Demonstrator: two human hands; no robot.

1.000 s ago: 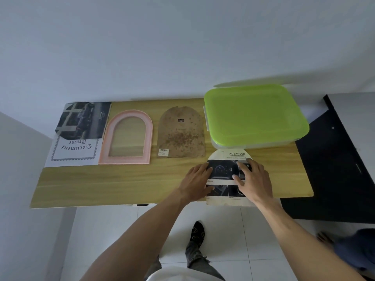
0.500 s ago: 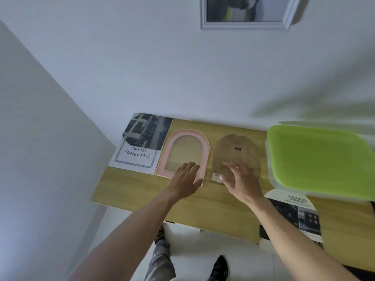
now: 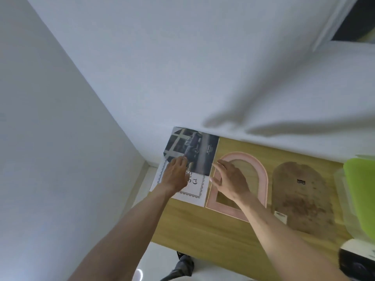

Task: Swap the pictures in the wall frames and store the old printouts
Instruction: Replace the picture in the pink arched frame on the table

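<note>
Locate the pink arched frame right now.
In the head view the pink arched frame lies flat on the wooden table, between the car printout on its left and the brown backing board on its right, under the right hand.

A home room: wooden table [image 3: 203, 230] against plain white walls [image 3: 162, 67].

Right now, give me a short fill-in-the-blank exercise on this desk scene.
1. The left hand rests on the dark ____ printout.
2. The arched frame is ____ in colour.
3. The brown backing board lies to the ____ of the frame.

Missing words: car; pink; right
</note>
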